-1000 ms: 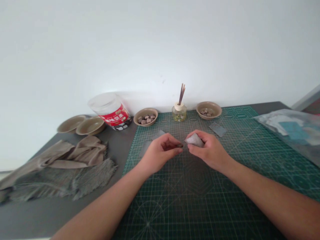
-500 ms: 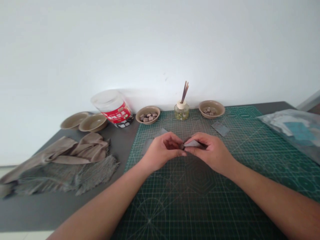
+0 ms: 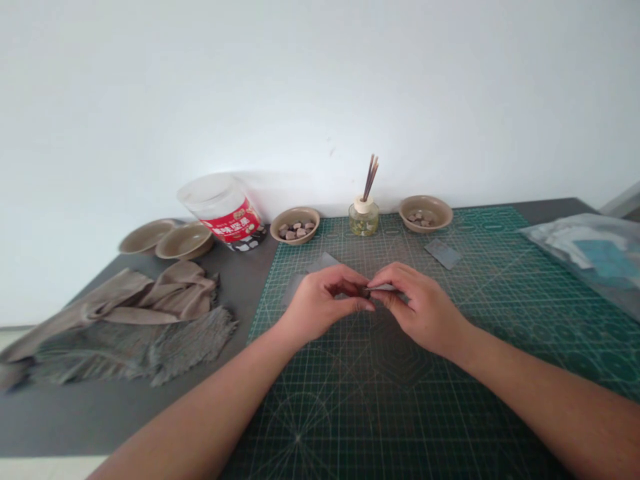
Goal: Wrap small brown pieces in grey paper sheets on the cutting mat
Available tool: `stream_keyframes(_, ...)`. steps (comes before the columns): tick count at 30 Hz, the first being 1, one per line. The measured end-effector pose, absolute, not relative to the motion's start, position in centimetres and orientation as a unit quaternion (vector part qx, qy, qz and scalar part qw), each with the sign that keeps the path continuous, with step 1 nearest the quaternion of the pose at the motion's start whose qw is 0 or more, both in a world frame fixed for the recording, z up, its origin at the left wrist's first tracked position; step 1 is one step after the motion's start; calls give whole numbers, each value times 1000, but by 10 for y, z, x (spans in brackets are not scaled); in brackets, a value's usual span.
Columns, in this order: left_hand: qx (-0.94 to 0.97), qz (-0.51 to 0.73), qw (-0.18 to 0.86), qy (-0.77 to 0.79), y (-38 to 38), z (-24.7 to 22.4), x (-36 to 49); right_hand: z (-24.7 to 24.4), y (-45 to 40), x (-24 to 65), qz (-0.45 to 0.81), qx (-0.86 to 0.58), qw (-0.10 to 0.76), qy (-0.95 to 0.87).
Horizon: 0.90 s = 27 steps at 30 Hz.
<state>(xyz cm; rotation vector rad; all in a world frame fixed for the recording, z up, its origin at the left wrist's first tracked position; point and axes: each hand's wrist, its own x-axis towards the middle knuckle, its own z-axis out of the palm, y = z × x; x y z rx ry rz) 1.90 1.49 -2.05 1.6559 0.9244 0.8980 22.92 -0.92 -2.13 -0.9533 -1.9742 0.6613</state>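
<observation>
Over the green cutting mat [image 3: 350, 393], my left hand [image 3: 327, 300] and my right hand [image 3: 417, 300] meet fingertip to fingertip. A thin grey piece [image 3: 384, 287], seen nearly edge-on, is pinched between my right thumb and fingers. My left thumb and fingers close on a small dark item at the same spot, mostly hidden by the fingertips. Behind my left hand lie flat grey sheets [image 3: 324, 261]. Another small grey sheet [image 3: 443, 254] rests on the mat beyond my right hand.
Along the wall stand a bowl of stones [image 3: 295, 225], a reed diffuser [image 3: 364, 217] and another bowl [image 3: 426, 213] with a few stones. A jar [image 3: 225, 213], two bowls [image 3: 184, 241] and crumpled cloth [image 3: 135, 327] are at left; a plastic bag [image 3: 590, 250] at right.
The grey piece in my right hand has tilted from showing its flat face to nearly edge-on. My left hand has barely moved. The camera view has shifted slightly.
</observation>
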Motion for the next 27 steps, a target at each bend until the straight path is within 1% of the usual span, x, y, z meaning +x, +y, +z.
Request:
stream_keyframes(4,701,379,467,383,15,-20,18,-23,-11,228,254,-370,428,-784)
stream_keyframes(9,705,393,449,384,17,-20,17,-21,-11,229,245,-395,422,-778)
stream_keyframes(12,707,402,447,371,17,-21,17,-20,-12,229,224,-391,427,-784)
stream_keyframes(16,723,414,418,363,17,-22,16,-19,-12,231,193,-391,424,-794)
stream_keyframes(22,739,408,392,366,18,-20,14,-20,-10,232,216,-400,412,-790)
stream_keyframes(27,746,389,410,353,18,-18,15,-20,-10,231,239,-396,416,-783)
